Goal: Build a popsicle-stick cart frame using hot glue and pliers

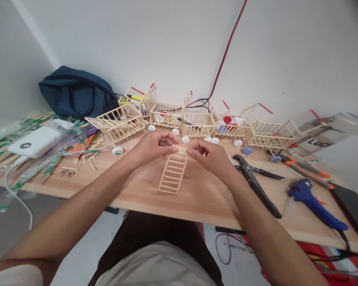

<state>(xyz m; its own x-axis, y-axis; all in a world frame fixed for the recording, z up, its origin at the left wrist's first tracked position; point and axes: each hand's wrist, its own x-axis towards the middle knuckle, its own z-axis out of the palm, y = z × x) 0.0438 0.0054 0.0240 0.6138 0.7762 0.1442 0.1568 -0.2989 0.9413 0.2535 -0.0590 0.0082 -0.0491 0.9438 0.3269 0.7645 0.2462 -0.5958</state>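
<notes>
A ladder-like frame of thin wooden sticks (172, 173) lies on the wooden table (209, 198) in front of me. At its far end, my left hand (158, 145) pinches the left side with thumb and fingers. My right hand (207, 156) pinches the same end from the right. A short stick (181, 148) spans the gap between my fingertips. Close behind my hands stand several small stick-built carts (198, 124), some with white bottle-cap wheels (185, 140) and red handles. Parts of the frame's far end are hidden by my fingers.
On the right lie black cutters (253, 180), a blue glue gun (313, 202), orange-handled pliers (310, 171) and a black flat object (350, 206). To the left are a white power bank (38, 139), loose sticks (91, 155) and plastic wrappers (32, 171). A blue bag (77, 89) stands behind.
</notes>
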